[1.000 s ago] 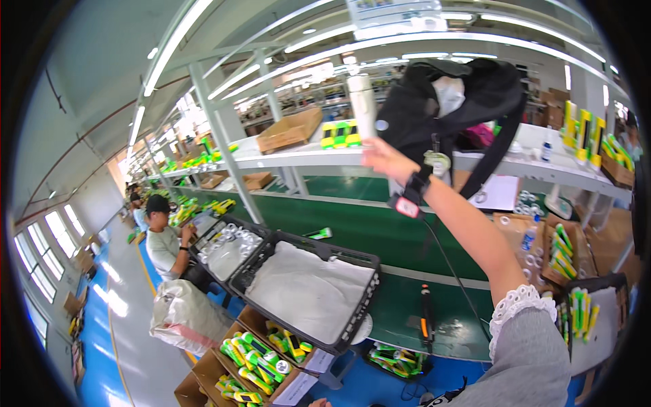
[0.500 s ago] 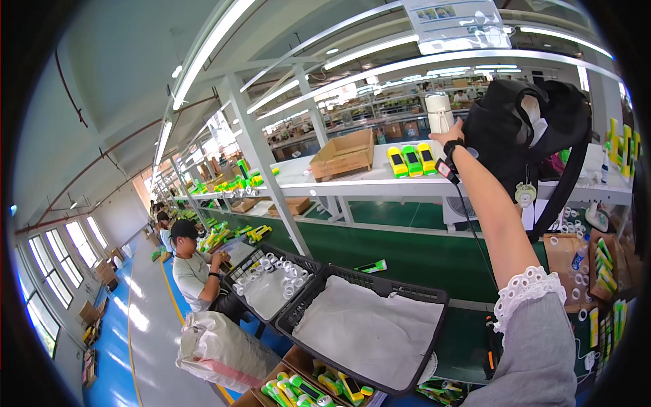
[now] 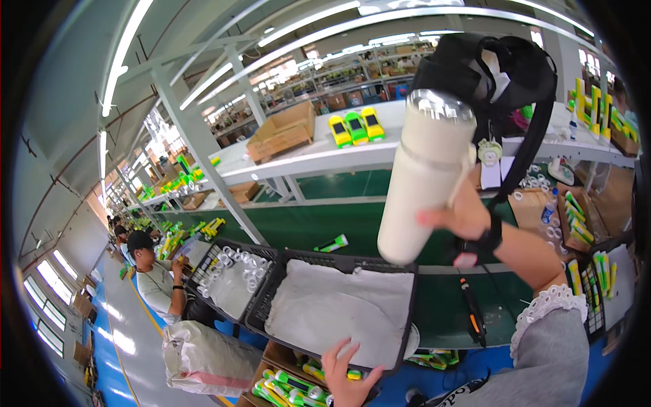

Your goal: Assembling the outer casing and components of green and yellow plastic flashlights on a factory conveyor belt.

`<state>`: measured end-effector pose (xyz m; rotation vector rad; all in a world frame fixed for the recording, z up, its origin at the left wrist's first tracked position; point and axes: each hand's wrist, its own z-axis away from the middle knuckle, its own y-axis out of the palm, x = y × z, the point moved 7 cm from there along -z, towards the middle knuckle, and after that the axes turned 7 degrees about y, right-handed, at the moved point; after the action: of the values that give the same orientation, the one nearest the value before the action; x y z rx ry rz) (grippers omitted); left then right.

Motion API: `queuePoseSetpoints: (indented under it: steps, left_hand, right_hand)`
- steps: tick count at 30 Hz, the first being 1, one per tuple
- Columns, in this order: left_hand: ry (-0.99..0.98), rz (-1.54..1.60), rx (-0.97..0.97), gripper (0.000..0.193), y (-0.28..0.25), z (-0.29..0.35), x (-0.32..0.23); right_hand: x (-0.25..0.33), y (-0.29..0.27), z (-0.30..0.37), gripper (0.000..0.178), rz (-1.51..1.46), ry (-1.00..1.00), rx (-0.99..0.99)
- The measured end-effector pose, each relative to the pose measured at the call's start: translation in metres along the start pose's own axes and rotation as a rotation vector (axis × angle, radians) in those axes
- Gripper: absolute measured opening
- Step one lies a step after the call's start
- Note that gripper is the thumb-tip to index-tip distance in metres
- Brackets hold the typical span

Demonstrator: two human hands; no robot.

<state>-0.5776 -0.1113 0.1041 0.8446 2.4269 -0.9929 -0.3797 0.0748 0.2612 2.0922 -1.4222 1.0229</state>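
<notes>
A cream insulated bottle (image 3: 422, 183) with a shiny metallic top is held up in front of me, slightly tilted. My right hand (image 3: 468, 214) is wrapped round its lower right side, blurred a little, with a black band on the wrist. Low in the picture my left hand (image 3: 347, 374) has its fingers spread, with nothing in it. It is at the near edge of a black plastic crate (image 3: 413, 292) lined with a pale sheet (image 3: 339, 305). Below it, a cardboard box (image 3: 274, 356) holds green and yellow flashlights (image 3: 288, 390).
A black bag (image 3: 515, 74) rests on the white shelf (image 3: 325, 152), near three yellow and green lamps (image 3: 356, 129) and an open carton (image 3: 285, 132). An orange-black screwdriver (image 3: 472, 312) lies on the green bench. At left, a co-worker (image 3: 152, 278) sits beside a crate of white rings (image 3: 237, 271).
My right hand has lifted the cream bottle off the shelf and brought it close to me. My left hand has come into view at the bottom. The view has shifted right.
</notes>
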Motion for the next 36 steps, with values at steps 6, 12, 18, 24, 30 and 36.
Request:
queuePoseSetpoints:
  steps: [6,12,18,24,30,36]
  left_hand:
    - [-0.127,0.764,0.399,0.096,0.14,-0.005,-0.045]
    - [-0.113,0.578,0.611,0.083,0.221,0.049,-0.105]
    - [0.062,0.495,0.641,0.075,0.273,0.084,-0.141]
    - [0.179,0.536,0.782,0.072,0.3,0.11,-0.164]
    - [0.117,0.748,0.938,0.079,0.324,0.12,-0.188]
    - [0.253,0.544,0.763,0.081,0.328,0.131,-0.219]
  right_hand:
    - [-0.051,0.006,0.19,0.072,-0.293,0.616,0.118]
    - [-0.031,-0.084,0.275,0.083,-0.141,0.462,-0.239]
    - [-0.009,-0.168,0.358,0.077,0.225,0.7,-0.431]
    - [-0.008,-0.203,0.406,0.059,0.578,0.73,0.206]
    - [0.024,-0.223,0.4,0.057,0.686,0.766,0.22]
    - [0.054,-0.242,0.377,0.079,0.485,0.482,0.068]
